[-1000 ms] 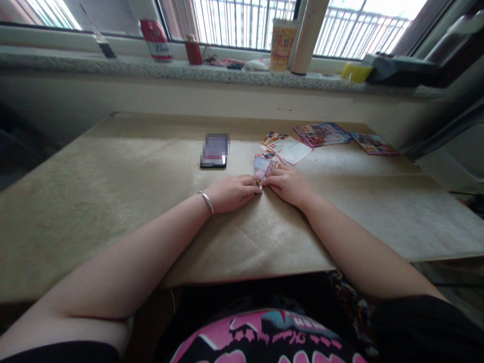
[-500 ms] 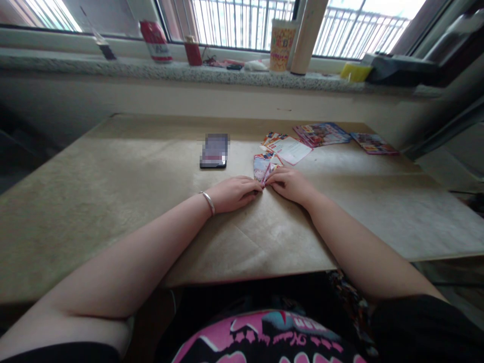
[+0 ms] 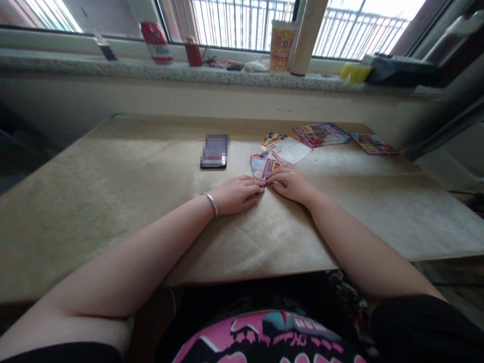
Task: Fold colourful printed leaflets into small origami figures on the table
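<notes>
Currently I look down my feed onto a broad table [image 3: 94, 201] with a pale tan covering, faintly creased near its front edge and crossed by soft bands of window light. My wearer's two bare hands meet near the middle of it, over a small folded printed paper [image 3: 259, 164] that lies just beyond the fingertips, its narrow end toward the wearer. I see the right hand [image 3: 289, 182] with its fingers bent and drawn together, gripping the paper's near right side. The left hand [image 3: 238, 195] lies low, fingers close together and nearly straight, tips at the paper's near end; whether they pinch it or only press, I cannot tell. A silver bangle [image 3: 210, 204] circles that wrist.

To the left, well apart from the paper, I have a dark phone [image 3: 215, 151], its screen pixelated. Just beyond the paper lie some overlapping sheets [image 3: 291, 150], one mostly white, then a fanned colourful pile [image 3: 321, 134] and, farther right, another colourful pile [image 3: 374, 143].

Behind the table runs a light wall [image 3: 181, 98] below a speckled stone sill [image 3: 132, 69]. On it I make out a red-and-white can [image 3: 156, 43], a red bottle [image 3: 193, 53], a patterned cup [image 3: 283, 46] beside a leaning tube [image 3: 307, 38], and something yellow [image 3: 355, 73]. Through the window [image 3: 242, 22] I see bright daylight and railings.
</notes>
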A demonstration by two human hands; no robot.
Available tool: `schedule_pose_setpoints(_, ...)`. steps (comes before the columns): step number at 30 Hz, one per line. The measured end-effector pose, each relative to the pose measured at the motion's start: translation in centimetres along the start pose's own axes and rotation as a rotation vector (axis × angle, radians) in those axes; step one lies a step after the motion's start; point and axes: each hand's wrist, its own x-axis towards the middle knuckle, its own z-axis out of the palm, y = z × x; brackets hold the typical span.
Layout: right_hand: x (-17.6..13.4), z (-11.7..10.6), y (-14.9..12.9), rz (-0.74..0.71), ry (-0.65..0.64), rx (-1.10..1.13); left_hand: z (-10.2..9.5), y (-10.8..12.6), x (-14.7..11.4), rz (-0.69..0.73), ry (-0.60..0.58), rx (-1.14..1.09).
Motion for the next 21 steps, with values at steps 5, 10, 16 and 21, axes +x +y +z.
schedule_pose_setpoints(5,-0.4,0.0,-0.3,-0.012,0.001,-0.039,-0.1,0.2,0.1,-0.009,0.013,-0.015)
schedule_pose_setpoints(10,-0.3,0.1,-0.6,-0.002,-0.022,-0.104,-0.2,0.2,0.0,-0.051,-0.014,-0.058)
schedule_pose_setpoints(16,0.0,-0.4,-0.9,0.082,-0.048,-0.248,-0.4,0.2,0.1,-0.069,-0.037,-0.085)
schedule_pose_setpoints(21,0.2,-1.1,-0.5,0.201,-0.061,-0.359,-0.3,0.2,0.1,-0.053,-0.028,-0.098)
